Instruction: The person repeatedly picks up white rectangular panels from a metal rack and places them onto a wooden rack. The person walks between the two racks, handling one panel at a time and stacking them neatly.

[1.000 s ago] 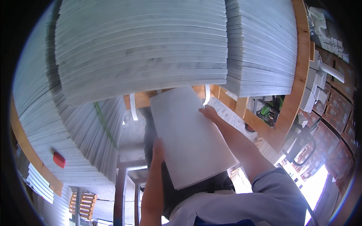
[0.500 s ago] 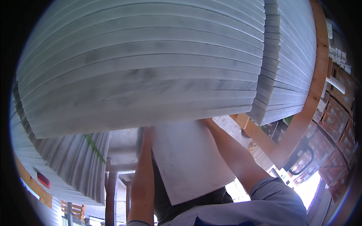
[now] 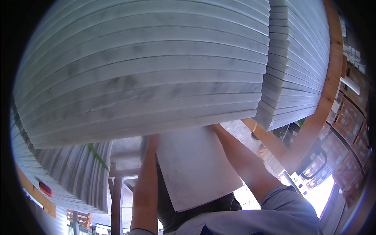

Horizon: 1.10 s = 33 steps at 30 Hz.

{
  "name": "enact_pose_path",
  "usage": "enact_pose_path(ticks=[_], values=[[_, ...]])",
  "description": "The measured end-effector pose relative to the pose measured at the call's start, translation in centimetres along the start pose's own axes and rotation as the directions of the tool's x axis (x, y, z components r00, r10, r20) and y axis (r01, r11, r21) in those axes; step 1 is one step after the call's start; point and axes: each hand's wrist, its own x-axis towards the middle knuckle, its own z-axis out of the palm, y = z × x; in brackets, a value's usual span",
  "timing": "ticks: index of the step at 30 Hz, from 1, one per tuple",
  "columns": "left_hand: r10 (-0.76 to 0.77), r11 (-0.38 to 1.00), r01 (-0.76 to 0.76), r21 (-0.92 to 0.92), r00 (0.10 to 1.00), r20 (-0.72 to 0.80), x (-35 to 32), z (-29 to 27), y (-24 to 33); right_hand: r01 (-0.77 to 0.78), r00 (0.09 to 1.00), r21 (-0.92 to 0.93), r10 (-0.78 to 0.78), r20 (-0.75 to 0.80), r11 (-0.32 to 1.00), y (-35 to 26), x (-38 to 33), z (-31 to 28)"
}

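White marble slab (image 3: 196,168) is carried flat between both forearms, its far edge tucked beneath the big stack of marble tiles (image 3: 145,74). Left hand (image 3: 150,139) and right hand (image 3: 213,127) meet that edge; grip cannot be told, fingers hidden under stack

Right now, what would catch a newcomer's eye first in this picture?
First, the big stack of white marble slabs filling the upper picture, edges toward the camera, with a second stack to its right. Below it, both forearms reach up along a pale flat slab; the hands are hidden under the stack. A small red object sits at lower left.
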Motion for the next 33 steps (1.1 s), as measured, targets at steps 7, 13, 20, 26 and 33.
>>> enact_pose_path(ticks=[7,13,20,26,33], values=[[0.005,1.000,-0.004,0.006,1.000,-0.007,-0.2,0.0,-1.1,-0.124,0.972,-0.082,0.138,0.192,0.989,-0.7,0.3,-0.9],[0.119,0.992,-0.116,0.046,0.991,-0.060,0.4,0.6,-3.2,-0.047,0.971,-0.105,0.070,0.229,0.993,-1.0,0.6,-1.0],[0.113,0.989,-0.107,0.097,0.992,-0.063,0.7,1.0,-3.5,-0.137,0.924,-0.226,0.207,0.322,0.964,-2.5,1.8,-2.1],[-0.083,0.996,0.083,0.035,0.997,0.001,-1.2,0.8,-3.8,-0.359,0.831,-0.174,0.399,0.388,0.917,-3.9,1.0,-3.3],[-0.208,0.857,0.301,-0.419,0.945,0.254,-17.4,-2.0,-1.4,-0.736,0.528,0.007,0.567,0.633,0.677,-7.9,-8.0,-14.5]])
